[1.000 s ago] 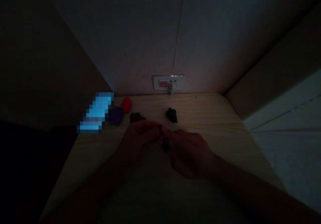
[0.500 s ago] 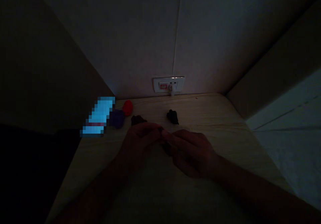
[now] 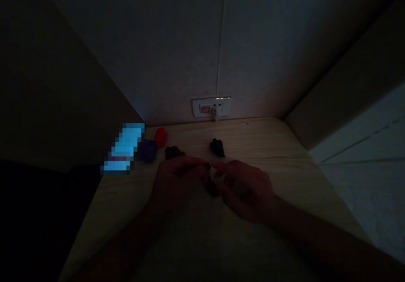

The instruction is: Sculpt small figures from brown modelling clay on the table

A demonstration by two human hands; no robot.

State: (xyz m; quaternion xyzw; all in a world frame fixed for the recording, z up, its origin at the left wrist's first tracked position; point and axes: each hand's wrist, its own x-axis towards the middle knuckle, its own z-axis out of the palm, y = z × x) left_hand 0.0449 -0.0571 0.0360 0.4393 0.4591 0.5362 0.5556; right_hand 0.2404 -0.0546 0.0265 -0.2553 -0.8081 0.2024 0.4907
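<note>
In dim light, my left hand (image 3: 179, 178) pinches a small dark lump of what looks like modelling clay (image 3: 212, 188) between thumb and fingertips. My right hand (image 3: 247, 189) is just to the right of it, index finger and thumb apart, with a gap between them. Whether a right fingertip touches the lump is hard to tell. Behind my left fingers lies a brown lump (image 3: 173, 152), partly hidden by that hand. A black lump (image 3: 217, 147) rests farther back on the wooden tabletop (image 3: 253, 136).
A red lump (image 3: 160, 137) and a purple lump (image 3: 147, 151) lie at the back left, beside a bright, pixelated rectangular object (image 3: 125, 147). On the wall behind is a socket plate (image 3: 211, 106) with a plug in it. A pale panel stands at the right.
My right index finger and thumb have spread and drawn back slightly from the dark lump, so more of it shows. My left hand keeps its pinch. The lumps on the table stay put.
</note>
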